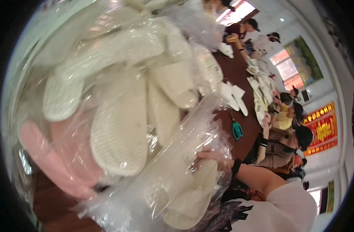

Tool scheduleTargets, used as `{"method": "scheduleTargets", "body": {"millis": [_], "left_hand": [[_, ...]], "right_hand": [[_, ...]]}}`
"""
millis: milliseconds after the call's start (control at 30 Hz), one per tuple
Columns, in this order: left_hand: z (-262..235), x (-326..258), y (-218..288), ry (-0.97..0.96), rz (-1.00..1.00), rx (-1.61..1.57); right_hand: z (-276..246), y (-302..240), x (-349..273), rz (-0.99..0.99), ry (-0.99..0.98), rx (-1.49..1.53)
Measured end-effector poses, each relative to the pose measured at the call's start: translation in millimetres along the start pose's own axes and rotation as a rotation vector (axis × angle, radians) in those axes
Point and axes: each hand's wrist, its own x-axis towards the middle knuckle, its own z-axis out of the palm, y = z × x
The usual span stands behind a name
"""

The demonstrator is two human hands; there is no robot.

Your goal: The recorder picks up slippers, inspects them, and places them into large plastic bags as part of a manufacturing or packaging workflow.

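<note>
Large heap of cream slippers (121,127) under clear film fills the left and centre; it lies left of the right hand (213,157), well apart from the fingers. A smaller clear bag (115,210) crosses the lower middle, directly at that hand: bent fingers grip its edge, beside the cream slippers (188,205) inside. Left hand does not show; its state cannot be told.

Brown tabletop (244,145) runs up the right of the heap. Pink slippers (49,158) lie at the heap's lower left. Loose white pieces (233,96) lie on the table, then scissors (237,130) with teal handles, nearer the right hand.

Film: thin, glossy, crinkled, with bright glare streaks. Soles: long ovals, rounded ends, fine woven-looking texture. Tabletop: smooth, matt.

Heap cut off at the upper edge; lower slippers overlapped by others. Film and blur mask the fingertips; whether they also press a slipper is unclear. Scissor blades hard to make out. Co-workers (285,118) at right blurred.
</note>
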Motion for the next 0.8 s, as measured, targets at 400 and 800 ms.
{"method": "scheduleTargets", "body": {"millis": [400,800], "left_hand": [[3.5,47.4,-74.0,0.122,-0.067,-0.164],[-87.1,55.0,-118.5,0.16,-0.18,-0.218]], "right_hand": [[-5.9,-17.7,-14.1,-0.073,-0.42,0.112],[-22.0,15.1,-10.5,-0.121,-0.378,0.222]]}}
